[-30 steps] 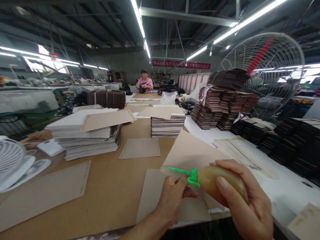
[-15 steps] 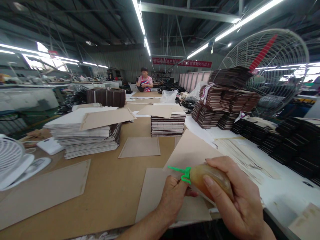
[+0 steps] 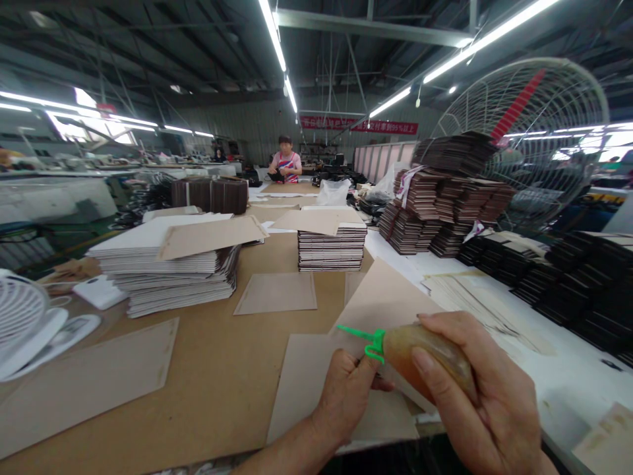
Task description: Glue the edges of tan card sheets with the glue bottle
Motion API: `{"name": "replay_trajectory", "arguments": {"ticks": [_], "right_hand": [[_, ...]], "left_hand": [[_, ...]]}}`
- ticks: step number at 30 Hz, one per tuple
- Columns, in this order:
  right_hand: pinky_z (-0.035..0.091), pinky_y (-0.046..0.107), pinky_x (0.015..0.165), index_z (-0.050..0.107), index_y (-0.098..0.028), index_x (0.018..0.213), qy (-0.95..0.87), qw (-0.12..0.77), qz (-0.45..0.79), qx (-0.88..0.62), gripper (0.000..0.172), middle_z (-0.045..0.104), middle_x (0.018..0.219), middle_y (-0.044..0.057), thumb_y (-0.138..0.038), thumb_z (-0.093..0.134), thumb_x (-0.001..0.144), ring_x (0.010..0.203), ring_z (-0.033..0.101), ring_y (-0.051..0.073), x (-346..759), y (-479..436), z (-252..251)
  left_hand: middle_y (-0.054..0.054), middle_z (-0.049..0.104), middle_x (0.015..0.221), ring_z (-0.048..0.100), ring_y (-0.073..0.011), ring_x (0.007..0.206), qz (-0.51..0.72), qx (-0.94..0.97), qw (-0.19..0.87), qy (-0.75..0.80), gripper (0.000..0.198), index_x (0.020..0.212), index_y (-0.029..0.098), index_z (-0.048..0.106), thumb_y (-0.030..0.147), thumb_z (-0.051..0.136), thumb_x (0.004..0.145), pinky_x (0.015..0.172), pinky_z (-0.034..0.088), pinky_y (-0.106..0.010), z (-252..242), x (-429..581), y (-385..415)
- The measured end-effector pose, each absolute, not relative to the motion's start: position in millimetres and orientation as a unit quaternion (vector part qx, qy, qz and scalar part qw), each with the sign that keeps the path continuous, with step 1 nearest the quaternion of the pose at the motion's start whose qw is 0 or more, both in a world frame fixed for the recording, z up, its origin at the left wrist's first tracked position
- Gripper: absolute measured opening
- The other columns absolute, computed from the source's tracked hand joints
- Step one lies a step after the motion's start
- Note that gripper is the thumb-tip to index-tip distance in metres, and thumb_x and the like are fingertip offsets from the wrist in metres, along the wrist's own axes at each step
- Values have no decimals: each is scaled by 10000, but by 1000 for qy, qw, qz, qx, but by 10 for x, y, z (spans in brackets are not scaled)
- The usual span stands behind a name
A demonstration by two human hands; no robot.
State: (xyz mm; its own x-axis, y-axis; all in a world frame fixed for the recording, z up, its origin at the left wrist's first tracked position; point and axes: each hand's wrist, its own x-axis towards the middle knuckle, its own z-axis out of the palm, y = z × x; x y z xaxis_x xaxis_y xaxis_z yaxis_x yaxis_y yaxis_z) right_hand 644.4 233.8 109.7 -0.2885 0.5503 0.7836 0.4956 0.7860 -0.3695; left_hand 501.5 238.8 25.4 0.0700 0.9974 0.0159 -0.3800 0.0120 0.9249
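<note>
My right hand point(image 3: 475, 396) is wrapped round a soft amber glue bottle point(image 3: 428, 359) with a green nozzle point(image 3: 363, 338) that points left. My left hand point(image 3: 346, 392) is closed just under the nozzle, its fingers pinched at the green collar. Both hands hover over a brown card sheet point(image 3: 301, 389) lying at the near edge of the table. Another card sheet point(image 3: 380, 297) stands tilted behind the bottle.
Stacks of flat boards point(image 3: 168, 264), point(image 3: 331, 247) stand on the brown table point(image 3: 212, 369). Dark bundles point(image 3: 445, 198) pile up on the right by a large fan point(image 3: 534, 132). A small white fan point(image 3: 24, 323) sits at left. Another person point(image 3: 285, 165) works far off.
The bottle and both hands have shifted only slightly, first left, then a little back to the right. The grip looks the same.
</note>
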Motion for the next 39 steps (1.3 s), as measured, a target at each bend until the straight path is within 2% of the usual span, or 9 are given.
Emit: {"name": "replay_trajectory", "arguments": {"ticks": [6,8,11,13,17,21,26,33,39], "right_hand": [[460,284,657,542,-164,1090,-816,482,36,-317,221,561,950,56,-220,553,877,812,559,167,6483,2376,1089],[452,286,675,543,-154,1094,-798,503,0,-330,230,561,963,62,-216,563,874,826,553,165,6499,2411,1113],[438,288,675,546,-147,1086,-768,534,-48,-351,227,564,960,62,-216,578,872,815,547,161,6527,2448,1150],[440,287,672,546,-153,1084,-772,527,-41,-352,217,563,954,59,-220,569,879,809,546,160,6541,2441,1160],[455,297,688,543,-165,1094,-797,503,-14,-335,214,558,975,65,-222,548,888,843,554,174,6556,2392,1147],[448,306,676,539,-165,1107,-776,524,-26,-350,235,560,970,68,-218,566,879,818,553,177,6557,2376,1141],[460,308,663,539,-170,1094,-808,490,5,-327,213,558,957,65,-222,538,887,818,562,180,6562,2388,1172],[451,343,716,559,-167,1087,-737,558,-109,-366,230,581,975,74,-233,585,868,842,562,204,6673,2531,1286],[457,321,663,550,-174,1092,-779,519,-46,-350,216,566,962,71,-219,552,881,817,565,196,6683,2458,1278]], "left_hand": [[-67,711,824,624,-200,705,569,405,606,381,384,937,124,744,471,671,790,643,548,-301,264,5032,2390],[-79,705,789,618,-201,653,567,381,599,417,438,910,95,741,502,697,755,641,558,-330,238,5042,2388],[-104,709,843,640,-228,685,561,367,597,441,489,941,76,730,524,698,747,661,567,-365,179,5056,2388],[-90,705,864,638,-221,696,565,369,595,437,473,972,95,724,516,693,760,655,569,-358,146,5060,2389],[-47,675,754,612,-186,648,568,379,586,435,408,861,109,735,506,680,782,641,566,-327,141,5055,2378],[-56,705,844,640,-209,717,570,385,593,418,392,987,122,727,466,669,810,651,569,-323,179,5058,2361],[-61,704,774,640,-195,657,566,383,587,434,429,866,106,736,523,685,779,638,557,-299,185,5072,2357],[-125,718,1014,671,-231,721,564,372,586,447,512,997,91,714,542,700,753,634,575,-332,174,5077,2319],[-116,726,955,680,-262,767,570,376,587,435,497,982,101,715,536,712,744,630,580,-350,89,5099,2336]]}}
